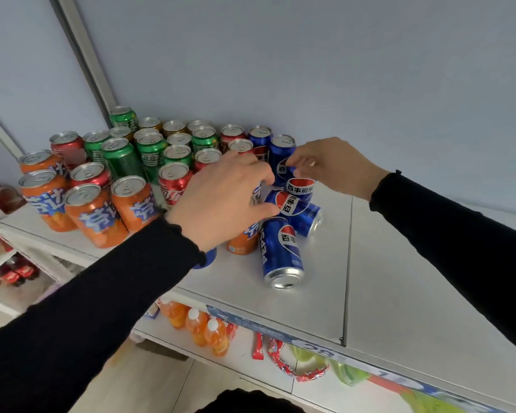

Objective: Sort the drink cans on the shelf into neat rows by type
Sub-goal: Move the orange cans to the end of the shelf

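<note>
Lying flat, blue can (pixel 281 254) lettered "PEPSI".

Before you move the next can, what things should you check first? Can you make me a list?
1. Right hand has a firm hold on the upright blue can: ok, fingers pinch its top.
2. Left hand is free: cannot tell, its fingers curl over cans and hide what they touch.
3. Blue cans all standing: not ok, the Pepsi can lies on its side, another beside it.
4. Orange cans together: not ok, one orange can sits among the blue ones.
5. Room on the shelf to the right: ok.
</note>
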{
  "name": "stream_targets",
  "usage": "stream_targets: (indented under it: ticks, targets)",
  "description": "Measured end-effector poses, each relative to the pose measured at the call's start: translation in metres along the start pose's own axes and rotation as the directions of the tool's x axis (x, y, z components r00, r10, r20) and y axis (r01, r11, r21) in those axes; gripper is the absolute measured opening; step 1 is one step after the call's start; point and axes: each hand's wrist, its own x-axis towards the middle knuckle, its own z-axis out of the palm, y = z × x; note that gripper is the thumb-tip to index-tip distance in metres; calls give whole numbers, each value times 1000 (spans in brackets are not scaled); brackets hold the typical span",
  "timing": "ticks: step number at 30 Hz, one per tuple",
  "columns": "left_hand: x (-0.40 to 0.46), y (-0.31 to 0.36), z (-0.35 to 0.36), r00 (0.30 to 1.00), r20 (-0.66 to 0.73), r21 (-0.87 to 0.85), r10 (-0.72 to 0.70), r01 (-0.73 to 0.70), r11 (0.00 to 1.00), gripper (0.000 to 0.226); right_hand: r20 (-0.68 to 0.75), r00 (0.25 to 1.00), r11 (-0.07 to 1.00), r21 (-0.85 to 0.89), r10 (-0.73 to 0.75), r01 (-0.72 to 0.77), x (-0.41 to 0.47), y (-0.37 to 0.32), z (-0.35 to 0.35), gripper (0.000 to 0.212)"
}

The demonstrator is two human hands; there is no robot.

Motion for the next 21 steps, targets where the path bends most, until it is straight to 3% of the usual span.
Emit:
stream_targets:
  ticks: [2,4,9,13,17,21]
  targets:
    - [5,12,12,992,111,120,59,-72,990,60,-135,989,996,-80,-59,49,-15,2,4,21]
    - [13,16,21,970,229,233,84,-138,963,71,-144,987,994,-91,-67,55,-27,1,8,23]
    - [37,19,35,883,468,378,12,-212,901,85,160,980,992,14,118,-122,-43,4,35,39]
    - [51,20,41,788,611,331,-72,-172,928,80,234,939,944,154,252,-292,-35,16,57,58]
    - [54,21,38,759,647,249,-72,-121,961,74,338,904,840,381,262,-386,-35,15,63,60]
    - [40,18,34,851,524,216,-21,-109,970,65,304,912,745,531,276,-403,-52,16,68,46]
